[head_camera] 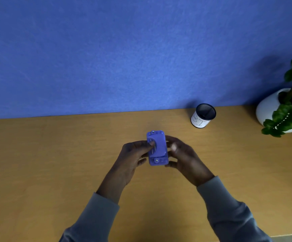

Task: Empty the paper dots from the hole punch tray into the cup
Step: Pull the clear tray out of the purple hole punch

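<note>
A small purple hole punch (157, 148) is held above the wooden desk (54, 163), its underside with two metal rivets turned up toward me. My left hand (134, 154) grips its left side, thumb on the middle of the base. My right hand (182, 154) clasps its right side, fingers curled around the edge. The cup (203, 115), a black mesh cylinder wrapped in a white handwritten label, stands upright at the back right of the desk, well apart from the punch. No paper dots are visible.
A blue felt partition (124, 49) rises along the desk's far edge. At the far right a white pot (270, 109) holds a leafy green plant (291, 102), close to the cup's right. Grey sleeves cover both forearms.
</note>
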